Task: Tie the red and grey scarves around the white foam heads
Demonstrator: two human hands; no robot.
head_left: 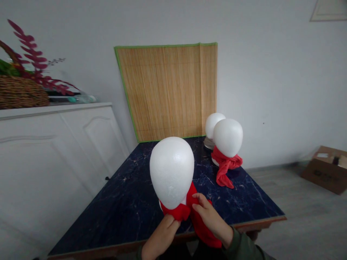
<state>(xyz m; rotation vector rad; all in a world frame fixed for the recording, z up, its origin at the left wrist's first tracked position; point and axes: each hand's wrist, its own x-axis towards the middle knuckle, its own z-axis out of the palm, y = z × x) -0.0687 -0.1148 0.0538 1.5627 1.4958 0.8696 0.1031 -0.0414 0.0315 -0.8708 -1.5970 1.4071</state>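
Your left hand (160,236) closes on a bunched fold of the red scarf (199,220) at the base of the nearest foam head (171,171), fingers curled in and pinching the cloth just under the head's chin. Your right hand (213,218) lies over the scarf on the other side, fingers bent and pressed against the fabric close to the neck, thumb towards the head; whether it grips the cloth or only rests on it cannot be told from this angle. The two hands sit near each other, with the knot of red cloth between them. The scarf wraps the neck of the head and trails down past the near edge of the dark marbled table (121,202), under your right wrist and its green sleeve (244,247). The head stands upright near the front edge of the table, close to you. Further back on the right, a second foam head (228,137) wears its own red scarf (225,168), tied with the ends lying on the tabletop, and a third head (213,122) stands just behind it, touching or nearly so. A bamboo mat (168,90) leans upright against the wall at the far end. A white cabinet (54,151) with a wicker basket (21,92) stands to the left, and a cardboard box (326,168) lies on the floor to the right.
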